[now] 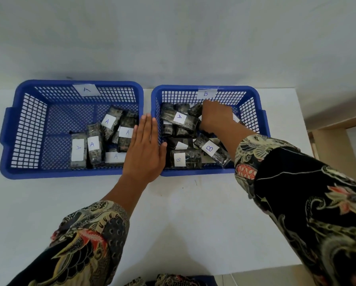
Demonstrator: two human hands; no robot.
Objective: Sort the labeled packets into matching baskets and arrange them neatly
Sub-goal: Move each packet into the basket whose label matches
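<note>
Packets (102, 145) labeled A lie in the blue basket A (28, 129) on the white bench (183, 223). Basket B (253, 112) holds B packets (186, 158) and one A packet (180, 118). My left hand (145, 149) rests flat, fingers straight, across both rims. My right hand (215, 115) reaches into basket B; I cannot tell its grasp.

Probably a home: plain white table (193, 213) against bare wall (173, 38).
</note>
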